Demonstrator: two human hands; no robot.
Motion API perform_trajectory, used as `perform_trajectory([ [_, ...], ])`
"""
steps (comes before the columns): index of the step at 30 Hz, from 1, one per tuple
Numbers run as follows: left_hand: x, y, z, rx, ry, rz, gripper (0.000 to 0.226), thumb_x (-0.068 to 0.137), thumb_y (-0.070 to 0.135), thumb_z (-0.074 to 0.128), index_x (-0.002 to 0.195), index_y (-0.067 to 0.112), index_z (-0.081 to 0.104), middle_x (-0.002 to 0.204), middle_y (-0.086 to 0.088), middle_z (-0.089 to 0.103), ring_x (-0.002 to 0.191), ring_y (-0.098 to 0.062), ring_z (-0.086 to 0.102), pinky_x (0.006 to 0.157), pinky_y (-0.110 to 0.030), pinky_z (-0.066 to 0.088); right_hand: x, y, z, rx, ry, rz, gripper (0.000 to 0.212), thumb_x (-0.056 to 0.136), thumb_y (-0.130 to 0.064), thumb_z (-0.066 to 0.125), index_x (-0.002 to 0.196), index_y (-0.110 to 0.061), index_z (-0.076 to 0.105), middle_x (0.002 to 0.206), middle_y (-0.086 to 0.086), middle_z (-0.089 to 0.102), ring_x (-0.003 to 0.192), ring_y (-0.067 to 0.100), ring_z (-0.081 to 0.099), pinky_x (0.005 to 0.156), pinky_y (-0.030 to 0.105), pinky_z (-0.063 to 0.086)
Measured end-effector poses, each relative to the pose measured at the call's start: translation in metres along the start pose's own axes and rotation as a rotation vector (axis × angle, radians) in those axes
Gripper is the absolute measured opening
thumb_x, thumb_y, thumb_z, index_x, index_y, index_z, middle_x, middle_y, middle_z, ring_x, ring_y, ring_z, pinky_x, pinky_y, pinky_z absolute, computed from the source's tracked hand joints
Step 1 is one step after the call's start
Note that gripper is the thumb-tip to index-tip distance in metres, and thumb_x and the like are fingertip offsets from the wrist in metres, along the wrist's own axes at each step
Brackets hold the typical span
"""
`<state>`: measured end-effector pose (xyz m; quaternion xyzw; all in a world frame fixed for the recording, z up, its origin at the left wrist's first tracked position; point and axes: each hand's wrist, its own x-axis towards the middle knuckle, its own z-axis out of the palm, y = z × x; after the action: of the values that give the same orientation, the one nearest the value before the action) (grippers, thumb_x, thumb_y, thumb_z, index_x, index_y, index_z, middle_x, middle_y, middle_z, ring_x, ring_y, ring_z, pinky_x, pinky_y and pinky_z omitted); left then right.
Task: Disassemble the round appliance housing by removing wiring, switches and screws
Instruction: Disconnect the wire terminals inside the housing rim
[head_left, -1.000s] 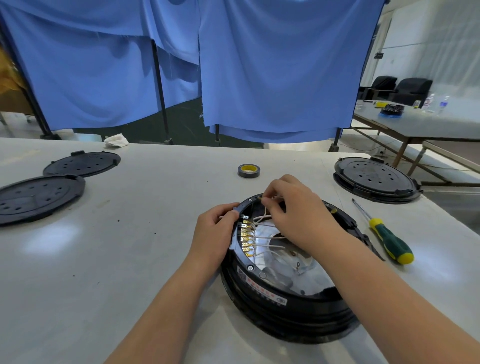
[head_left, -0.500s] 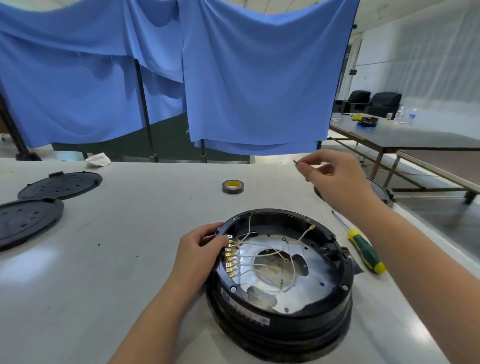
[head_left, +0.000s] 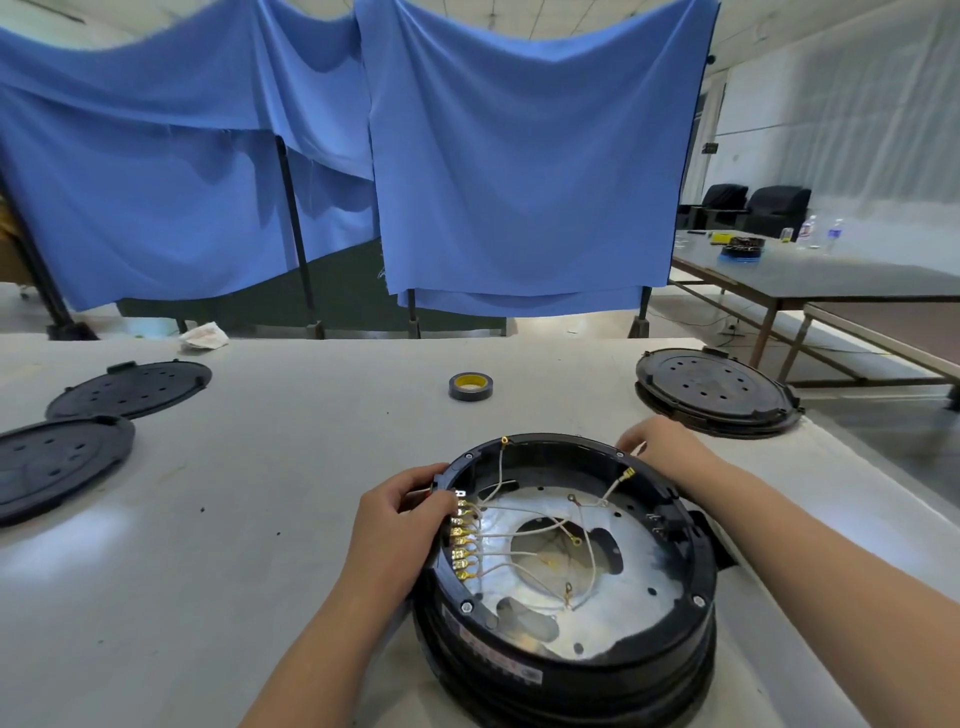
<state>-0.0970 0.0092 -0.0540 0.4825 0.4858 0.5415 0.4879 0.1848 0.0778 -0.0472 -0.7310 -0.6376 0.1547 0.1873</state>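
With the round housing (head_left: 566, 566) on the table's (head_left: 208, 519) near edge, we grip its nine o'clock rim with our left hand (head_left: 395, 525), while our right hand (head_left: 660, 447), fingers curled at one o'clock (hold unclear), should ease loose wires (head_left: 519, 530) out gently.

Occlusions and cut-offs, head view

Right hand (head_left: 662, 449): fingertips hidden behind far rim of round housing (head_left: 571, 670); grip state unreadable. Left hand (head_left: 397, 525): fingertips curl over the rim by the terminal row (head_left: 461, 540), contact concealed. Housing base cropped by bottom edge. Label (head_left: 493, 660) text too blurred. Left black cover (head_left: 57, 462) cut by frame edge.
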Motion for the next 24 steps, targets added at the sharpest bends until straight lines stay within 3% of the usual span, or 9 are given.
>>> perform_trajectory([
  [7, 0.003, -0.003, -0.001, 0.014, 0.005, 0.011, 0.029, 0.080, -0.003, 0.064, 0.086, 0.024, 0.073, 0.068, 0.006, 0.074, 0.057, -0.003, 0.067, 0.049, -0.013, 0.049, 0.013, 0.004, 0.006, -0.040, -0.001, -0.036, 0.028, 0.078, -0.011, 0.065, 0.058, -0.030, 0.062, 0.063, -0.006, 0.061, 0.076, 0.024, 0.061, 0.078, 0.037, 0.053],
  [11, 0.003, -0.004, -0.001, 0.011, 0.011, -0.001, 0.028, 0.080, -0.003, 0.064, 0.090, 0.022, 0.073, 0.076, -0.002, 0.074, 0.060, -0.007, 0.068, 0.050, -0.016, 0.050, 0.020, 0.003, 0.008, -0.036, 0.025, -0.037, 0.016, 0.080, -0.013, 0.066, 0.071, -0.025, 0.069, 0.075, -0.003, 0.065, 0.083, 0.022, 0.063, 0.077, 0.032, 0.051],
  [16, 0.004, -0.006, -0.001, 0.024, 0.022, 0.008, 0.028, 0.080, -0.002, 0.064, 0.089, 0.023, 0.073, 0.073, 0.003, 0.074, 0.061, -0.004, 0.068, 0.050, -0.013, 0.048, 0.017, 0.002, 0.000, 0.045, 0.088, -0.091, 0.005, 0.081, -0.017, 0.069, 0.084, -0.020, 0.072, 0.086, -0.004, 0.067, 0.079, 0.013, 0.059, 0.074, 0.027, 0.044],
  [21, 0.003, -0.005, 0.000, 0.020, 0.022, 0.015, 0.028, 0.080, -0.002, 0.064, 0.086, 0.024, 0.073, 0.072, 0.005, 0.074, 0.061, -0.001, 0.067, 0.050, -0.012, 0.048, -0.012, -0.033, -0.025, 0.222, 0.255, -0.182, 0.011, 0.088, -0.020, 0.060, 0.092, -0.022, 0.071, 0.094, -0.007, 0.067, 0.081, 0.005, 0.059, 0.066, 0.020, 0.042],
  [24, 0.003, -0.005, 0.000, 0.019, 0.020, 0.018, 0.028, 0.080, -0.001, 0.064, 0.085, 0.025, 0.072, 0.076, 0.004, 0.074, 0.063, -0.002, 0.068, 0.053, -0.013, 0.049, -0.049, -0.069, -0.025, 0.295, 0.284, -0.331, 0.012, 0.088, -0.018, 0.059, 0.093, -0.023, 0.069, 0.093, -0.009, 0.066, 0.084, 0.005, 0.060, 0.072, 0.017, 0.044],
])
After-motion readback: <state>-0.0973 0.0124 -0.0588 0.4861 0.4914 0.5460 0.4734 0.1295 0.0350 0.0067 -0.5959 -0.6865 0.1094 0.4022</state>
